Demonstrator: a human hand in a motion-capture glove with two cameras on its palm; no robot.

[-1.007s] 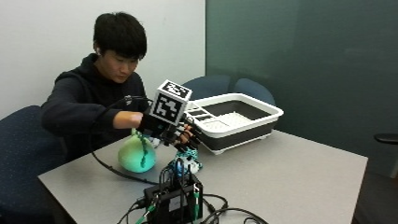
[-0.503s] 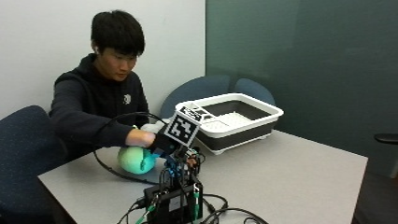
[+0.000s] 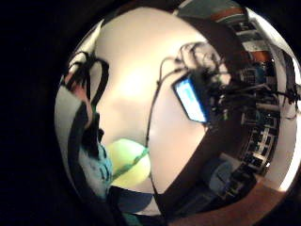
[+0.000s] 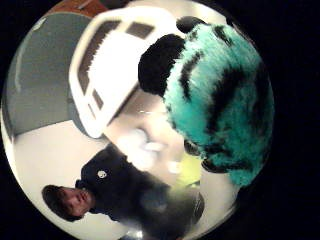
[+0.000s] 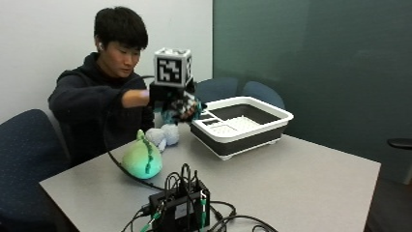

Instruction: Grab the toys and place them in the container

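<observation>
In the outside view my gloved right hand (image 5: 169, 99) is raised above the table, just left of the white container (image 5: 270, 118). Its fingers grip a teal plush toy with black stripes (image 5: 184, 108). That toy fills much of the thumb side palm view as teal striped fur (image 4: 220, 100), with the container (image 4: 107, 65) beyond it. A green plush toy (image 5: 143, 157) lies on the table in front of the person and also shows in the little finger side view (image 3: 129, 162). A pale plush toy (image 5: 164, 135) sits behind it, near the container's left end.
The container has dark collapsible walls and a slotted section at its left end. A black electronics box (image 5: 180, 205) with several cables sits at the table's front edge. Blue chairs stand behind the table and at the left.
My right hand was low over the table beside the green toy. It has since risen towards the container with the teal striped toy in it.
</observation>
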